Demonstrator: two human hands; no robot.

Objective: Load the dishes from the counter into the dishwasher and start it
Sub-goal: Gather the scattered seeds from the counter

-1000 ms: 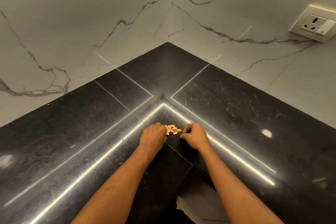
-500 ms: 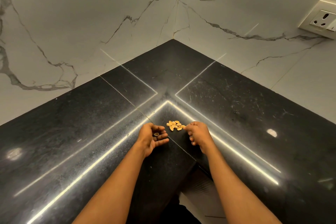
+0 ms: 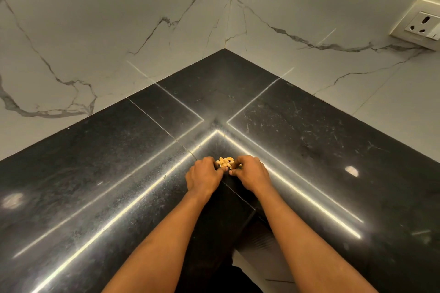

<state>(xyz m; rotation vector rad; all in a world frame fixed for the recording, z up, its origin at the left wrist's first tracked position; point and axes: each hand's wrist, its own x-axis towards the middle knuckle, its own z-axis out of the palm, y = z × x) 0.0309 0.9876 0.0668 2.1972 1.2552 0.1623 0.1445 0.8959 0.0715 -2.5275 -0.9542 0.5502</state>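
Note:
A small heap of pale nut shells (image 3: 225,161) lies on the black stone counter (image 3: 309,150), near its inner corner edge. My left hand (image 3: 203,177) is knuckles up on the left of the heap, its curled fingers closed on shells at the heap's edge. My right hand (image 3: 252,173) mirrors it on the right, fingertips pinching shells. The two hands almost touch in front of the heap. No dishes and no dishwasher are in view.
White marble-patterned walls meet in a corner behind the counter. A wall socket (image 3: 421,25) sits at the upper right. The counter's inner edge drops to the floor between my forearms.
My left hand, palm up with a shell in it half a second ago, has turned palm down onto the heap. My right hand has closed in on the heap from the right.

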